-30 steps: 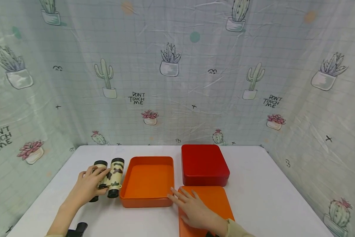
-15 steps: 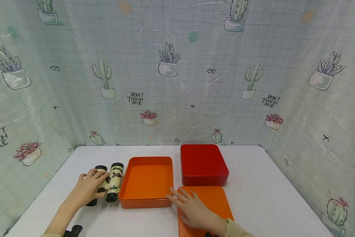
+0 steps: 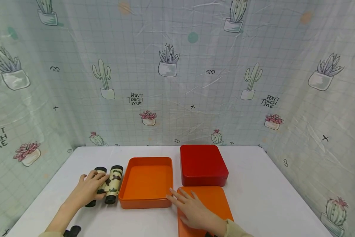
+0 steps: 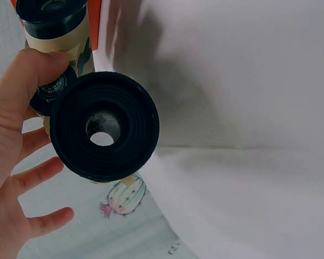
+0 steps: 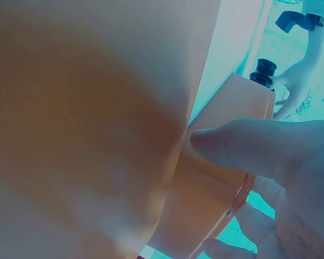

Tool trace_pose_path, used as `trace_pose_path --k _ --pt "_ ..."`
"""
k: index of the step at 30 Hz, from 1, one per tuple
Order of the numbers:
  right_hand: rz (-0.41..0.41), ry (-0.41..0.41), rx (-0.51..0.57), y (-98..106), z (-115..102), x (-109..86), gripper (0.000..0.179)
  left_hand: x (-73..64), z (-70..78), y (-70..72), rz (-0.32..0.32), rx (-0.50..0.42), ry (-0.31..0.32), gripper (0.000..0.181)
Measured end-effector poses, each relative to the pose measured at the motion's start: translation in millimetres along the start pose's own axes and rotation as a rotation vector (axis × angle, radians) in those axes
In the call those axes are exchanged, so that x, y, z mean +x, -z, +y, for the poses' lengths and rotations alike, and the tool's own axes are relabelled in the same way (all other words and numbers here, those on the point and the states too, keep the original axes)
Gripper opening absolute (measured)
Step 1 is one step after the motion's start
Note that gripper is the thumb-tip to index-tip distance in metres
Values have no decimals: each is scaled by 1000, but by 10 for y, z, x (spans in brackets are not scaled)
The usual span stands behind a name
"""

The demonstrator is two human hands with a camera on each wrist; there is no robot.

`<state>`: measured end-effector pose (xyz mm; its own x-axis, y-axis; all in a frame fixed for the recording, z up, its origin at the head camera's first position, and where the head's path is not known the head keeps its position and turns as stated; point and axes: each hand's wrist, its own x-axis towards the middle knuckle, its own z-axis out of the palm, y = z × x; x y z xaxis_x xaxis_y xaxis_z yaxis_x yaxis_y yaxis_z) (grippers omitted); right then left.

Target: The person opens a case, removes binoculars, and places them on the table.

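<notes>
My left hand (image 3: 88, 188) grips a pair of camouflage binoculars (image 3: 114, 184) at the left of the table. Its thumb lies by the central wheel, between the two barrels. In the left wrist view a black eyepiece (image 4: 137, 129) faces the camera, with two lower fingers spread free of it. Beside the binoculars is an orange open box (image 3: 146, 203) with nothing in it. My right hand (image 3: 192, 210) extends over an orange flat panel (image 3: 217, 202), its fingertips right at the box's near right corner. The thumb (image 5: 243, 141) shows straight in the right wrist view.
A red box (image 3: 204, 164) stands behind the orange panel, right of the open box. The white table (image 3: 260, 191) continues to the right. A patterned curtain (image 3: 177, 92) hangs round its back and sides.
The binoculars in my left hand have come down a little in the head view, towards me. My right hand stays in place, and the boxes look unmoved.
</notes>
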<state>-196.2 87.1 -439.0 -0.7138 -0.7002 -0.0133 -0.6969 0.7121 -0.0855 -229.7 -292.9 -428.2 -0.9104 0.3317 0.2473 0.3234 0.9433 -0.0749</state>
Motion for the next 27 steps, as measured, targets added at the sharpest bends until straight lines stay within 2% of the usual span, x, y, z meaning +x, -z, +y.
trace_pose_path --k 19,27 --pt "-2 -3 -5 -1 2 5 71 43 -20 -82 -30 -5 -6 62" --pt "-12 -6 -2 -3 9 8 72 44 -33 -117 -69 -16 16 63"
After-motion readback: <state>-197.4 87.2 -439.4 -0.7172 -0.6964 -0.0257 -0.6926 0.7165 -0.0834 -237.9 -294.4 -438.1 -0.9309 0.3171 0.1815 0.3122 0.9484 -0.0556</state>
